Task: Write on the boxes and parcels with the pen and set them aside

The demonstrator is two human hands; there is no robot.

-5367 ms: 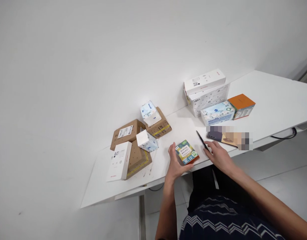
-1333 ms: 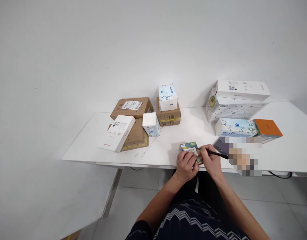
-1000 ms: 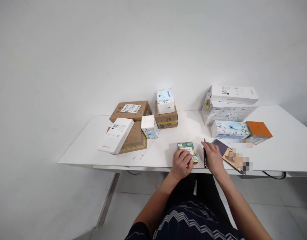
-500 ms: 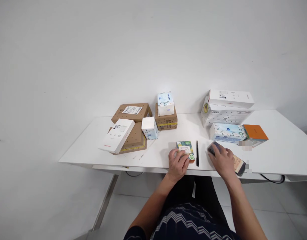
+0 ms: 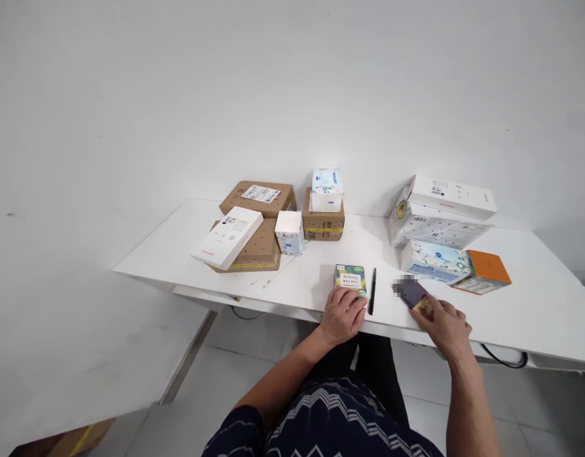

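Observation:
My left hand (image 5: 341, 315) rests its bent fingers over the near part of a small green-and-yellow box labelled "Binking" (image 5: 350, 278), which lies flat near the front edge of the table. Just right of that box a black pen (image 5: 373, 292) lies on the table, touched by neither hand. Farther right, my right hand (image 5: 445, 325) grips the near end of a smartphone (image 5: 414, 293) in a dark purple and tan case. Its palm and fingers cover much of the phone's lower half, and the far end is blurred by pixelation.
On the white table (image 5: 311, 292), brown cartons (image 5: 254, 244), a white box (image 5: 228, 238) and tissue packs (image 5: 289, 232) stand at left. White boxes (image 5: 440, 222), another tissue pack (image 5: 435, 260) and an orange-topped box (image 5: 487, 270) stand at right, near the wall.
The pen was in my right hand and moved over the Binking box; it now lies beside it. My right hand has moved right and taken hold of the phone. My left hand stays at the box.

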